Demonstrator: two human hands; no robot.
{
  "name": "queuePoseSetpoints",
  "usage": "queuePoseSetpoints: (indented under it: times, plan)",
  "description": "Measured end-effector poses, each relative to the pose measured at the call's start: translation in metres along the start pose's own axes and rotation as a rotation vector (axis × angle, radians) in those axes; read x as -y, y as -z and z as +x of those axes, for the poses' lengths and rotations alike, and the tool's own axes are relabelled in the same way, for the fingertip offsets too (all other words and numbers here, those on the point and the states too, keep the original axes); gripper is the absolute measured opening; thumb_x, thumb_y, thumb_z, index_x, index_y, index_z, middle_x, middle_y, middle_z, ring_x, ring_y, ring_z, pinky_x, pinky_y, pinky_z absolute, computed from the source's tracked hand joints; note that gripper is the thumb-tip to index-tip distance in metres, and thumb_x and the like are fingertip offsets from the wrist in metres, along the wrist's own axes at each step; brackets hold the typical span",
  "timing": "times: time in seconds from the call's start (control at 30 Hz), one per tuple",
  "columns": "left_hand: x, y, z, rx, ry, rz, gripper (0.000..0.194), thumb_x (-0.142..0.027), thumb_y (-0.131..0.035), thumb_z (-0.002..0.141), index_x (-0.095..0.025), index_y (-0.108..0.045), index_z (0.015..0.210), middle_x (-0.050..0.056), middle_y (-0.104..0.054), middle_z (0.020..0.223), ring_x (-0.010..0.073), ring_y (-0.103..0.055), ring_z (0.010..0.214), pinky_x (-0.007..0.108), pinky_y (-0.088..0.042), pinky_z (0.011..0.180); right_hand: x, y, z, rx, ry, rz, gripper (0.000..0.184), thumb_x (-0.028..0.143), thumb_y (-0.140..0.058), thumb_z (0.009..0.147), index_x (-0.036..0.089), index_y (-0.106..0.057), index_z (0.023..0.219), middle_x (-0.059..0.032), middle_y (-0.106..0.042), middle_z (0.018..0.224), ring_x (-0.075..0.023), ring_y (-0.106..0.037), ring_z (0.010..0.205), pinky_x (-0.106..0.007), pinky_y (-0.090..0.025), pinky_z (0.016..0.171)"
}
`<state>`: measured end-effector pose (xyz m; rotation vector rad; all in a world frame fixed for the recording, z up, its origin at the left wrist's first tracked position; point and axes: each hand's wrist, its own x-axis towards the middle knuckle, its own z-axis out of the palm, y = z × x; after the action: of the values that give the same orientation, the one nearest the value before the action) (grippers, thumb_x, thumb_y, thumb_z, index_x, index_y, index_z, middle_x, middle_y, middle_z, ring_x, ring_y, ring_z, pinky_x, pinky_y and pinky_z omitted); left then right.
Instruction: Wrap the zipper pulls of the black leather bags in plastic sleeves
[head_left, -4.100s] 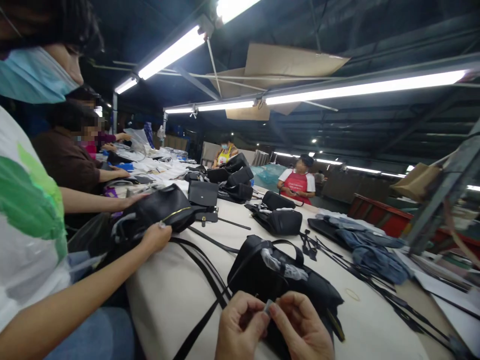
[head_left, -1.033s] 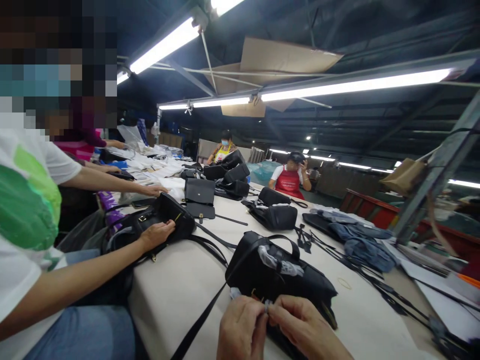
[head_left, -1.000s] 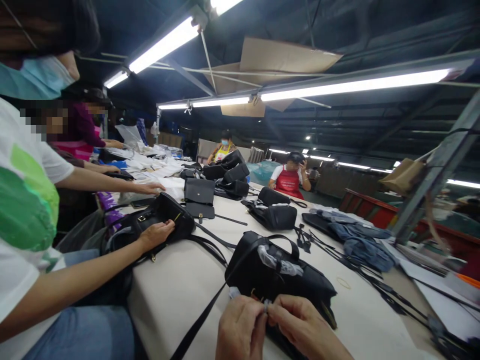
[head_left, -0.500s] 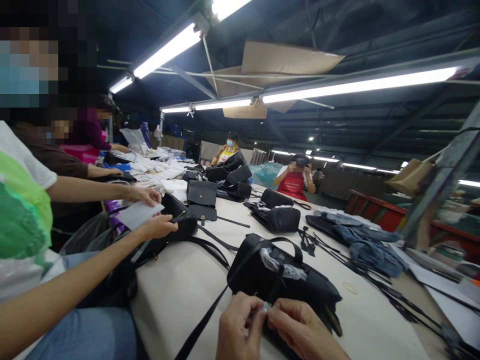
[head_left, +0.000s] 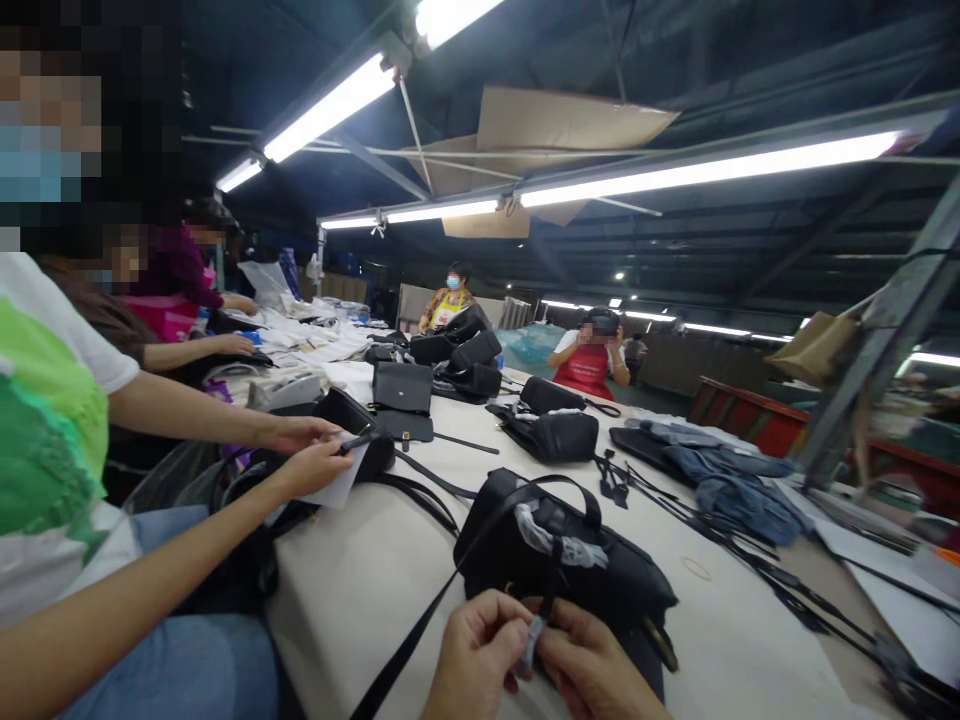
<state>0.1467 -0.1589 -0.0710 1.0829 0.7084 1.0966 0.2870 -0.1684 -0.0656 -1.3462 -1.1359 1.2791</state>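
Note:
A black handbag (head_left: 570, 560) lies on the pale table in front of me, its top handle standing up in an arch. Clear plastic wrap (head_left: 559, 538) is bunched around a part on top of it. At the bag's near side, my left hand (head_left: 480, 650) is closed, pinching a small whitish plastic wrap (head_left: 534, 640) around a narrow black strap. Close beside it, my right hand (head_left: 592, 665) is closed with its fingers at the same strap; the fingertips are partly hidden. A long shoulder strap (head_left: 409, 640) runs from the bag toward the front edge.
At left, a co-worker's hands (head_left: 319, 450) hold a white sheet at another black bag. More black bags (head_left: 551, 425) stand farther back. Folded denim (head_left: 742, 490), black straps (head_left: 720, 540) and a rubber band (head_left: 696, 568) lie to the right. Other people sit around the table.
My hands have shifted slightly down and left, and the wrapped strap between them shows more. The co-worker at left has moved the white sheet rightward and down, to the bag there.

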Motion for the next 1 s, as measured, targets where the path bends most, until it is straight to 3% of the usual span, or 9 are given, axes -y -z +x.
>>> queuePoseSetpoints:
  times: [0.13, 0.3, 0.43, 0.6, 0.7, 0.8, 0.9, 1.0]
  plan:
    - [0.004, -0.005, -0.003, -0.095, -0.154, -0.065, 0.033, -0.042, -0.075, 0.072, -0.019, -0.051, 0.079, -0.005, -0.052, 0.057, 0.0085, -0.047, 0.052, 0.021, -0.034, 0.051, -0.001, -0.001, -0.003, -0.042, 0.031, 0.011, 0.04, 0.052, -0.076, 0.062, 0.016, -0.064, 0.075, 0.0078, -0.044, 0.045, -0.0027, -0.024, 0.036, -0.017, -0.016, 0.036]
    - [0.013, -0.005, -0.006, -0.105, -0.227, -0.097, 0.036, -0.04, -0.073, 0.075, -0.022, -0.043, 0.081, -0.007, -0.05, 0.061, 0.0078, -0.047, 0.053, 0.022, -0.037, 0.055, -0.005, 0.003, -0.011, 0.1, 0.022, 0.175, 0.028, 0.04, -0.079, 0.061, 0.016, -0.071, 0.073, 0.0028, -0.054, 0.059, -0.0044, -0.035, 0.045, -0.017, -0.024, 0.042]
    - [0.01, -0.005, -0.011, -0.034, -0.161, -0.161, 0.036, -0.036, -0.073, 0.074, -0.022, -0.041, 0.082, -0.006, -0.053, 0.064, 0.0088, -0.053, 0.054, 0.022, -0.04, 0.054, 0.001, 0.001, -0.013, 0.196, 0.077, 0.201, 0.035, 0.041, -0.08, 0.061, 0.016, -0.074, 0.085, -0.002, -0.062, 0.07, -0.0094, -0.047, 0.055, -0.019, -0.028, 0.045]
    - [0.004, -0.002, -0.011, 0.091, 0.107, -0.326, 0.044, -0.034, -0.076, 0.065, -0.023, -0.038, 0.084, -0.004, -0.061, 0.062, 0.0143, -0.061, 0.051, 0.023, -0.04, 0.047, 0.022, -0.001, -0.02, 0.351, 0.069, 0.181, 0.017, 0.028, -0.075, 0.066, 0.017, -0.068, 0.078, 0.0027, -0.054, 0.066, -0.0106, -0.047, 0.059, -0.022, -0.038, 0.058]
    - [0.005, -0.001, -0.009, 0.161, 0.26, -0.447, 0.049, -0.033, -0.08, 0.061, -0.023, -0.037, 0.083, -0.002, -0.064, 0.06, 0.0141, -0.061, 0.049, 0.022, -0.038, 0.045, 0.024, 0.0, -0.018, 0.378, 0.101, 0.181, 0.034, 0.05, -0.075, 0.069, 0.018, -0.062, 0.073, 0.0026, -0.053, 0.067, -0.0116, -0.049, 0.057, -0.024, -0.04, 0.055]
    - [0.011, -0.002, -0.009, 0.164, 0.221, -0.456, 0.053, -0.04, -0.084, 0.062, -0.023, -0.038, 0.081, -0.002, -0.065, 0.061, 0.0128, -0.061, 0.05, 0.021, -0.038, 0.046, 0.016, 0.001, -0.013, 0.286, 0.082, 0.101, 0.051, 0.068, -0.068, 0.07, 0.017, -0.06, 0.07, 0.0032, -0.051, 0.062, -0.0097, -0.046, 0.05, -0.022, -0.036, 0.049]
    - [0.015, -0.004, -0.011, 0.122, 0.125, -0.425, 0.053, -0.045, -0.085, 0.062, -0.021, -0.039, 0.077, -0.003, -0.063, 0.064, 0.0127, -0.062, 0.055, 0.022, -0.042, 0.049, 0.009, 0.004, -0.013, 0.212, 0.096, 0.059, 0.044, 0.059, -0.075, 0.07, 0.016, -0.066, 0.075, 0.0013, -0.057, 0.064, -0.0101, -0.049, 0.055, -0.022, -0.039, 0.054]
    - [0.016, -0.005, -0.013, 0.123, 0.123, -0.441, 0.053, -0.043, -0.087, 0.061, -0.021, -0.041, 0.078, -0.003, -0.066, 0.072, 0.0143, -0.065, 0.06, 0.025, -0.045, 0.054, 0.008, 0.008, -0.018, 0.206, 0.138, 0.097, 0.041, 0.054, -0.078, 0.069, 0.017, -0.075, 0.087, -0.0025, -0.065, 0.074, -0.0138, -0.054, 0.063, -0.026, -0.044, 0.061]
